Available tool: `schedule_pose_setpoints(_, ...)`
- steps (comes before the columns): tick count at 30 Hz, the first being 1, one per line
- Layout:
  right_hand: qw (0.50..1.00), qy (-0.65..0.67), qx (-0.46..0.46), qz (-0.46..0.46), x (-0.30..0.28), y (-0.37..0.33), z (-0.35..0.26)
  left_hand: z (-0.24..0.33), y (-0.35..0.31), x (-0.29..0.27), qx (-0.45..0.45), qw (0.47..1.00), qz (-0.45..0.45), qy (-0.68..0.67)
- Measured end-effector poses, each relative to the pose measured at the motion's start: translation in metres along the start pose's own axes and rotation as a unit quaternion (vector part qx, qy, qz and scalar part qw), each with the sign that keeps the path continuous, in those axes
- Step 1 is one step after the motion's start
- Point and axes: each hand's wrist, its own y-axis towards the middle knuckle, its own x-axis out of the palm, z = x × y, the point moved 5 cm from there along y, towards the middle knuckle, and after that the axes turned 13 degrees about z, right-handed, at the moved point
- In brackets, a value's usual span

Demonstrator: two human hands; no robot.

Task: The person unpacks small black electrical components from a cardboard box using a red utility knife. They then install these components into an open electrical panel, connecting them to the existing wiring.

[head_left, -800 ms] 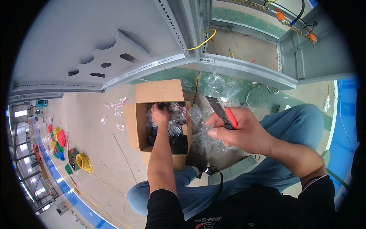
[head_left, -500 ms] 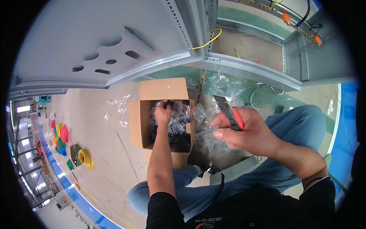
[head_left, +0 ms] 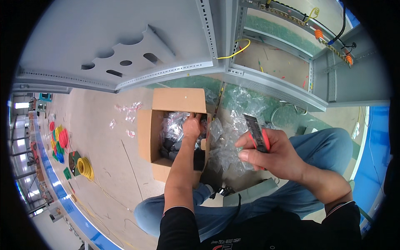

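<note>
My left hand reaches into the open cardboard box, at its far right corner. The fingertips are partly hidden among the contents, so what they hold, if anything, does not show. Crumpled clear plastic bags fill the far part of the box, and dark items lie nearer to me. Above my right knee, my right hand is closed around a utility knife with a black and red handle. The knife points up and away from me, apart from the box.
More clear plastic wrapping covers the floor right of the box. A grey metal cabinet stands beyond, with an open perforated panel. Coiled yellow wire and several coloured coils lie at the left. A grey metal piece lies by my legs.
My left hand has moved right inside the box, and the dark item by its fingers no longer shows. The right hand still holds the utility knife, slightly lower in the picture.
</note>
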Motion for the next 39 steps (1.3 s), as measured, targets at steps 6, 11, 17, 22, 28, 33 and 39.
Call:
schedule_pose_setpoints(6,1.000,-0.010,-0.003,-0.009,0.003,-0.003,0.000,-0.008,-0.004,0.016,-0.012,0.999,-0.003,0.033)
schedule_pose_setpoints(11,1.000,-0.019,-0.014,0.011,-0.003,-0.004,-0.006,-0.005,0.001,-0.020,0.020,0.998,0.002,-0.055)
schedule_pose_setpoints(17,0.997,-0.044,-0.061,-0.016,0.003,-0.016,-0.012,-0.080,-0.006,-0.087,-0.220,0.918,-0.099,-0.315)
schedule_pose_setpoints(22,0.995,-0.032,-0.092,-0.030,0.007,-0.022,-0.005,-0.105,-0.029,-0.163,-0.290,0.856,-0.170,-0.393)
schedule_pose_setpoints(28,0.993,-0.057,-0.100,-0.031,0.012,-0.019,0.009,-0.143,-0.066,-0.177,-0.274,0.902,-0.290,-0.164)
schedule_pose_setpoints(33,0.993,-0.067,-0.093,-0.023,0.016,-0.018,0.011,-0.147,-0.090,-0.133,-0.122,0.925,-0.344,0.105)
schedule_pose_setpoints(39,0.992,-0.078,-0.097,-0.023,0.015,-0.013,0.019,-0.140,-0.102,-0.108,-0.049,0.945,-0.261,0.193)
